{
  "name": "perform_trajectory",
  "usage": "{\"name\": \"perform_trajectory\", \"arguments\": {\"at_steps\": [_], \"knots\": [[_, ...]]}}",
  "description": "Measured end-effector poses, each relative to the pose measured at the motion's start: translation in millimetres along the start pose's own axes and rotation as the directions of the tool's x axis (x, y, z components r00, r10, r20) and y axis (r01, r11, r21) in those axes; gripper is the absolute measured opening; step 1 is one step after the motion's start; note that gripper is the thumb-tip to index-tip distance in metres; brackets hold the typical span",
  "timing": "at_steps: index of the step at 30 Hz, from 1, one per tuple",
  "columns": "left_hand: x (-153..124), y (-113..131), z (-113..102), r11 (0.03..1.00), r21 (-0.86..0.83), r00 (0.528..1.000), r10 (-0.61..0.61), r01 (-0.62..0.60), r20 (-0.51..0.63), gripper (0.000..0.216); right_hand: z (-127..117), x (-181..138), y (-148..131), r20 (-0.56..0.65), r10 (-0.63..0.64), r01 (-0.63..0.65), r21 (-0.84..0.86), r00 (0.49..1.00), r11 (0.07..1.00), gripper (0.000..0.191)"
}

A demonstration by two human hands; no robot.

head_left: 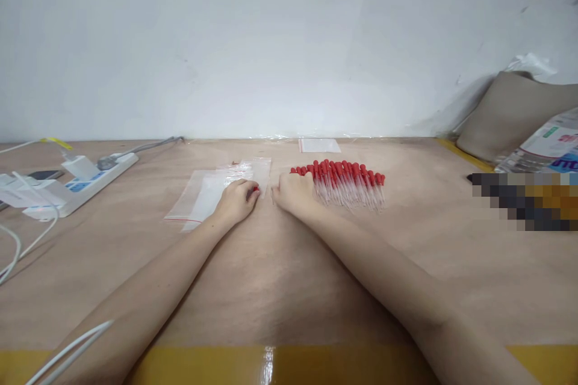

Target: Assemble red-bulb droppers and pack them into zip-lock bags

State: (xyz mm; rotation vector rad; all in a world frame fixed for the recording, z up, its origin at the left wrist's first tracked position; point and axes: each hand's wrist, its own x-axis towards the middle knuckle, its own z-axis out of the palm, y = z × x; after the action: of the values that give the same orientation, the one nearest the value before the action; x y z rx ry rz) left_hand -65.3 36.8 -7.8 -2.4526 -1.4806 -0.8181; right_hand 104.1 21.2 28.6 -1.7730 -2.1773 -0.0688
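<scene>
My left hand [236, 200] is closed, and a bit of red shows between its thumb and fingers, matching the red bulbs of the droppers nearby. Under and beside it lie clear zip bags [196, 192] with a thin red line along the edge. My right hand [294, 191] is curled at the left end of a row of droppers [347, 183], which have red bulbs and slim clear tubes pointing toward me. Its fingertips are turned away, so what they pinch, if anything, is hidden. A small gap separates the two hands.
A white power strip [97, 183] with chargers and cables stands at the left, a phone [45, 174] behind it. Near the wall lies another small bag [320, 145]. At the right are a large plastic bottle [542, 144] and a grey-brown object [506, 114].
</scene>
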Motion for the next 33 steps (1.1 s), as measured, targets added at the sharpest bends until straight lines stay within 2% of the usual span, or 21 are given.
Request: {"name": "perform_trajectory", "arguments": {"at_steps": [6,11,14,15,18,20,22,24,27,30,33], "knots": [[-1,1,-2,0.997,-0.078,0.999,-0.034,0.031,-0.041,0.031,11,7,-25,0.166,-0.01,0.016,-0.036,0.986,0.999,0.018],[-2,8,-6,0.988,-0.153,0.992,-0.028,0.009,-0.125,0.032,5,-2,-21,0.172,-0.014,0.027,-0.076,0.985,0.997,0.02],[-4,14,-7,0.979,-0.205,0.992,-0.013,-0.013,-0.128,0.023,-4,-24,6,0.057,-0.081,0.087,-0.109,0.995,0.99,0.023],[-4,17,-7,0.973,-0.23,0.992,-0.01,-0.019,-0.124,0.02,-6,-33,20,-0.054,-0.178,0.169,-0.14,0.982,0.976,0.024],[-5,28,-7,0.95,-0.313,0.996,-0.014,-0.014,-0.087,0.005,-10,-59,66,-0.251,-0.423,0.381,-0.2,0.871,0.903,0.03],[-5,38,-6,0.939,-0.344,0.999,-0.023,0.004,-0.05,0.013,-9,-71,93,-0.326,-0.507,0.478,-0.171,0.798,0.862,0.028],[-7,47,-5,0.933,-0.359,0.999,-0.038,0.027,-0.021,0.02,-7,-78,109,-0.378,-0.518,0.515,-0.117,0.768,0.849,0.023],[-11,57,-5,0.925,-0.377,0.999,-0.041,0.036,-0.005,0.018,-5,-82,115,-0.403,-0.498,0.521,-0.059,0.768,0.851,0.025],[-16,67,-5,0.93,-0.366,0.999,0.04,-0.038,-0.003,0.023,0,-82,111,-0.418,-0.459,0.519,0.035,0.784,0.854,0.023],[-18,73,-7,0.951,-0.28,0.992,0.125,-0.129,-0.031,0.022,5,-82,104,-0.423,-0.429,0.513,0.102,0.798,0.853,0.02],[-16,74,-7,0.962,-0.224,0.988,0.149,-0.156,-0.05,0.02,6,-82,101,-0.418,-0.413,0.5,0.122,0.809,0.857,0.018]]}}
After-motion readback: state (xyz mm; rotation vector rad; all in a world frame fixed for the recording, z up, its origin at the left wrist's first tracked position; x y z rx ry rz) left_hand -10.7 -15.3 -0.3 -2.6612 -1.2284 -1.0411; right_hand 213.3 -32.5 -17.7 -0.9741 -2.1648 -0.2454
